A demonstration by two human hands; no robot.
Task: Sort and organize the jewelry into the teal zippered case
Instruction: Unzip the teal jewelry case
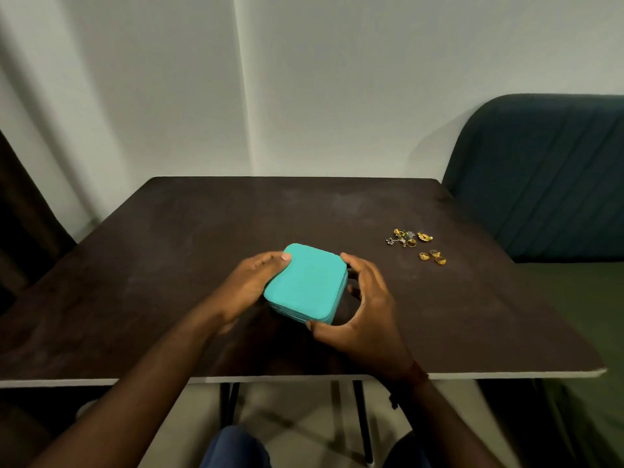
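The teal zippered case point(306, 284) sits closed in the middle of the dark table point(169, 265). My left hand point(250, 288) holds its left side, thumb on the top edge. My right hand point(366, 309) grips its right side, with the thumb at the near corner and the fingers curled round the far right edge. To the right and further back lies the jewelry: a small heap of gold and silver pieces point(405, 237), a gold flower-shaped piece point(424, 236) and three gold rings point(433, 257).
A dark teal upholstered chair point(547, 177) stands at the table's right side. A dark curtain point(23, 211) hangs at the left. The table's near edge point(304, 378) is white. A pale wall lies behind.
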